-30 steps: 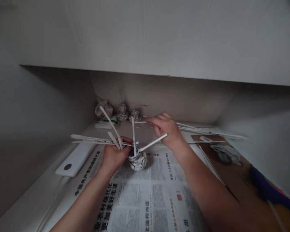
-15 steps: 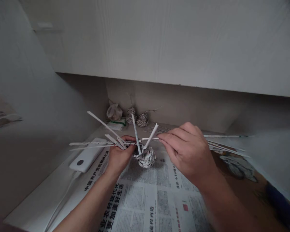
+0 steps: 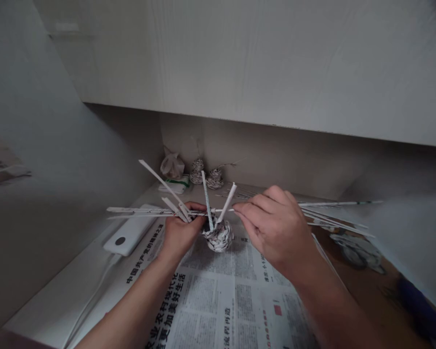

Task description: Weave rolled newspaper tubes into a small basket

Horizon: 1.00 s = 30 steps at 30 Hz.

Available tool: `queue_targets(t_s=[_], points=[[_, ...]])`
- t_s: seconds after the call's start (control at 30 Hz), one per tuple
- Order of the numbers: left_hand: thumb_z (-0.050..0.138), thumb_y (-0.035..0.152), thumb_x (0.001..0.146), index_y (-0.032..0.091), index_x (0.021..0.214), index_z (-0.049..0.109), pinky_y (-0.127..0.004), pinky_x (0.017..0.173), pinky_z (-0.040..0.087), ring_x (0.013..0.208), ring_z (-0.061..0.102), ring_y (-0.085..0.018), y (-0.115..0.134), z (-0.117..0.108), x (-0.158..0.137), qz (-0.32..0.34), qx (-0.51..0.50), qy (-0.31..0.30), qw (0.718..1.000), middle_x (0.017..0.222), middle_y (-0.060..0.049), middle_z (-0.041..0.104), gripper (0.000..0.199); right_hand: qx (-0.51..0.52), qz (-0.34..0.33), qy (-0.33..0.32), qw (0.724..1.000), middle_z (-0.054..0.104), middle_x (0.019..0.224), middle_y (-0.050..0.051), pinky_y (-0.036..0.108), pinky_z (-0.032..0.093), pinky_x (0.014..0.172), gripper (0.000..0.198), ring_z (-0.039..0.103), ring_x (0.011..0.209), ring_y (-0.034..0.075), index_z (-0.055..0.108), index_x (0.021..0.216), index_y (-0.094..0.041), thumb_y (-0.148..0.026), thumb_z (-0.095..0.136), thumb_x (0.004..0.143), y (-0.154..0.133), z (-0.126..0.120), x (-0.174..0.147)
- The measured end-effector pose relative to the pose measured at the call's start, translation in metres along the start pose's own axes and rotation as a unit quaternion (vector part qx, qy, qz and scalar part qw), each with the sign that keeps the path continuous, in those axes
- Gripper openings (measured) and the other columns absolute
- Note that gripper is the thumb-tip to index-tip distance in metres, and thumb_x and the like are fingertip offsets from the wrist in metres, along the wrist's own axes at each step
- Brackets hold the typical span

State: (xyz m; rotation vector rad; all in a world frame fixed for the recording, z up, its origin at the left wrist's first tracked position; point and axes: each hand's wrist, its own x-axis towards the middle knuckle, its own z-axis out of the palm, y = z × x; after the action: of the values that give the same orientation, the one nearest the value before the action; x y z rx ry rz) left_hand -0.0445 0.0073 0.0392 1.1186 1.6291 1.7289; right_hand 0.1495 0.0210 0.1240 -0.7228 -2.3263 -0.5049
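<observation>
A small round basket woven from rolled newspaper (image 3: 220, 237) hangs over the newspaper sheet, several paper sticks standing up and fanning out from its top. My left hand (image 3: 183, 230) is closed around its left side, among the sticks that point left; the fingertips behind the weave are partly hidden. My right hand (image 3: 272, 223) pinches a thin rolled paper strip (image 3: 229, 210) between thumb and fingers, just right of the basket. That strip runs level behind an upright white paper stick (image 3: 227, 201) towards the weave.
A white power bank or box with a cable (image 3: 125, 240) lies at left. Two small woven pieces (image 3: 214, 179) and a tied plastic bag (image 3: 172, 166) stand at the back. Spare paper sticks (image 3: 337, 220) lie at right, by a crumpled plastic bag (image 3: 359, 252). An overhanging panel (image 3: 240, 63) is above.
My right hand has shifted slightly left, towards the basket, with the paper strip. The basket's sticks have tilted a little to the right. My left hand keeps its hold.
</observation>
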Motion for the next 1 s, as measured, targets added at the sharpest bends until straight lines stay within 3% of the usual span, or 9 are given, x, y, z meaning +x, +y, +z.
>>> queue_targets(t_s=[0.4,0.63,1.0], points=[[0.062,0.013,0.065,0.017,0.077,0.071,-0.026,0.065,0.053,0.067,0.066,-0.017,-0.002,0.001,-0.001,0.044,0.050,-0.017,0.998,0.073,0.000,0.072,0.015,-0.016,0.017,-0.028,0.999,0.063,0.072,0.004,0.035,0.032,0.070,0.013,0.047,0.079,0.021,0.070,0.086,-0.020,-0.017,0.057,0.087,-0.007,0.013,0.000],[0.063,0.013,0.066,0.019,0.080,0.073,-0.030,0.072,0.055,0.075,0.068,-0.019,-0.007,0.002,0.000,0.058,0.009,-0.039,0.998,0.079,-0.003,0.074,0.017,-0.013,0.040,-0.021,0.999,0.060,0.069,0.003,0.034,0.032,0.071,0.022,0.044,0.077,0.020,0.063,0.068,-0.019,-0.018,0.055,0.088,-0.009,0.021,-0.003],[0.061,0.015,0.074,0.021,0.084,0.074,-0.031,0.080,0.051,0.082,0.065,-0.018,-0.016,0.000,0.000,0.153,0.054,-0.043,0.986,0.083,-0.004,0.070,0.017,0.083,0.087,-0.059,0.991,0.063,0.077,0.002,0.034,0.035,0.075,0.013,0.047,0.083,0.021,0.070,0.087,-0.023,-0.018,0.058,0.086,-0.004,0.027,-0.002]])
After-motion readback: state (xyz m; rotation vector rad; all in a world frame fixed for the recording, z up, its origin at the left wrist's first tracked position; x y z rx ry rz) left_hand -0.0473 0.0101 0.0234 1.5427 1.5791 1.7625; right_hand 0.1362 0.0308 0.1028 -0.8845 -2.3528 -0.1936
